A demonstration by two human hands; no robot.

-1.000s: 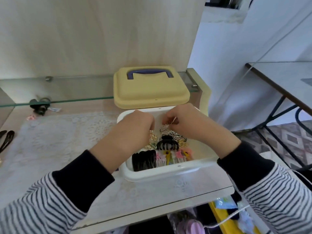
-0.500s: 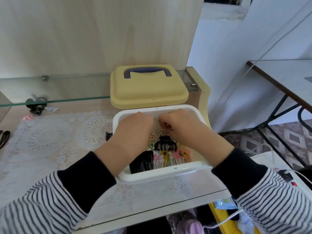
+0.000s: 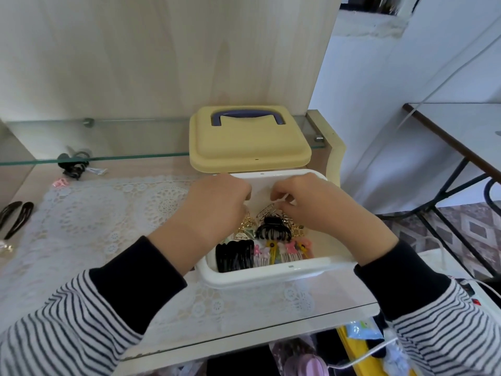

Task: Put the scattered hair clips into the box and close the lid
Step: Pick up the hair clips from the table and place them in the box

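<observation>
Hands working close together over white box (image 3: 271, 278): right hand (image 3: 311, 210) pinching silver clip (image 3: 265, 213), left hand (image 3: 217, 207) curling, hold unclear. Black snap clips (image 3: 16, 218) lying far left of box, left hand nearer. Yellow lid (image 3: 249, 150) sitting just behind box.

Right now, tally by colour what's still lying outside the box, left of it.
Black long clips: 2
Black bundle under the glass shelf: 1, kind unclear
Pink clip: 1
Gold piece at the left edge: 1, partly cut off
Total: 5
</observation>
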